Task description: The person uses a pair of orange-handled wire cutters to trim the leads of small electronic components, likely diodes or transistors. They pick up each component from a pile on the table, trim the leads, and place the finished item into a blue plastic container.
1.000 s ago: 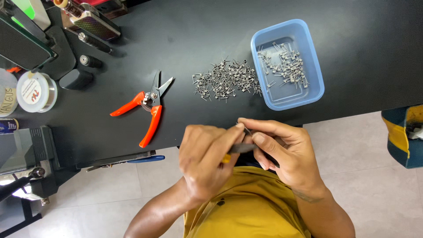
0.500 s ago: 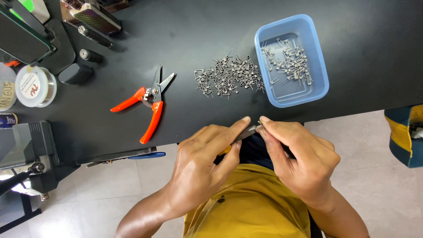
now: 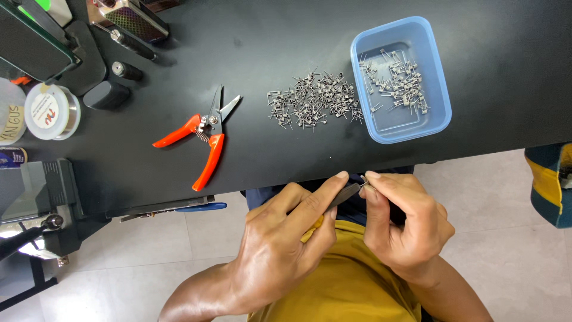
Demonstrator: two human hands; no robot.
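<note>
My left hand (image 3: 280,244) grips a slim tool with a grey tip and yellow handle (image 3: 342,197), its tip pointing right. My right hand (image 3: 405,223) pinches a tiny metal coil (image 3: 364,181) against that tip. Both hands hover just off the near edge of the black table (image 3: 268,53), above my lap. On the table lies a loose pile of small wire coils (image 3: 313,101). To its right sits a blue plastic tray (image 3: 438,71) holding several more coils.
Orange-handled cutters (image 3: 205,137) lie open left of the pile. A wire spool (image 3: 50,110), small black cylinders (image 3: 125,71) and a boxy device (image 3: 128,18) stand at the far left. A blue-handled tool (image 3: 190,207) lies under the table edge.
Both hands have shifted a little to the right and up toward the table edge, still working the coil on the tool tip. Objects on the table have not moved.
</note>
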